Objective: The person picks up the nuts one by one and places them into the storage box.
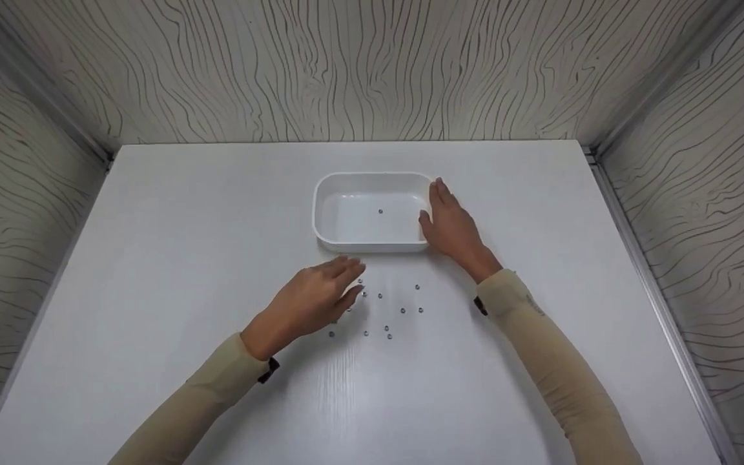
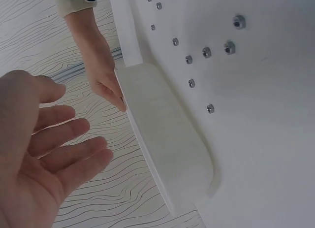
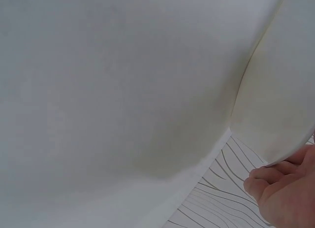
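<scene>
Hovering empty, thumb apart from fingers, the left hand [image 1: 307, 298] is nearer the nuts [image 1: 403, 310], scattered beneath and rightward on the table [image 1: 185, 258]; the right hand [image 1: 454, 229] grips the tray [image 1: 372, 248] by its right end.

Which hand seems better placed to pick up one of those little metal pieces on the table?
Probably the left hand: it looks empty and is close to the scattered metal pieces, while the right hand holds the edge of the white tray.
</scene>
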Tool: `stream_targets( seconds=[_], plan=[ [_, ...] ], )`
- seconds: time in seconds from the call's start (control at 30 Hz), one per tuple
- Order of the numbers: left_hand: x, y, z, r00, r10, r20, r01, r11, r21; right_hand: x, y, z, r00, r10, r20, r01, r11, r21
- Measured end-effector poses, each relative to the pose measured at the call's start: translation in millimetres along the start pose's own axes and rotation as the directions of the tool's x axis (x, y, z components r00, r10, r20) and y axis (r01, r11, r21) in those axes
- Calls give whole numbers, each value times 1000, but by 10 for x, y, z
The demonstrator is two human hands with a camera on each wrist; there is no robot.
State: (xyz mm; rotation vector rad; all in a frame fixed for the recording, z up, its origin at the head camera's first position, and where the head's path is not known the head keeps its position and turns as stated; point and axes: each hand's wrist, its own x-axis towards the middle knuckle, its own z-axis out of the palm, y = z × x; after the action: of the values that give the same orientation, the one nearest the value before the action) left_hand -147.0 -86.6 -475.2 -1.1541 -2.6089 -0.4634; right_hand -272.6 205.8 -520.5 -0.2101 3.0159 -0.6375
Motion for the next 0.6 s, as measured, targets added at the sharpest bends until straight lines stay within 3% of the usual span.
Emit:
stream_targets(
  seconds=[0.3,0.6],
  plan=[
    [-191,48,120,993,113,33,-117,969,217,-3,-8,-13,1000,10,2,-10,1000,-29],
    [-404,60,259,983,182,29,-184,952,245,-3,8,-12,1000,16,19,-16,1000,-13]
  ],
)
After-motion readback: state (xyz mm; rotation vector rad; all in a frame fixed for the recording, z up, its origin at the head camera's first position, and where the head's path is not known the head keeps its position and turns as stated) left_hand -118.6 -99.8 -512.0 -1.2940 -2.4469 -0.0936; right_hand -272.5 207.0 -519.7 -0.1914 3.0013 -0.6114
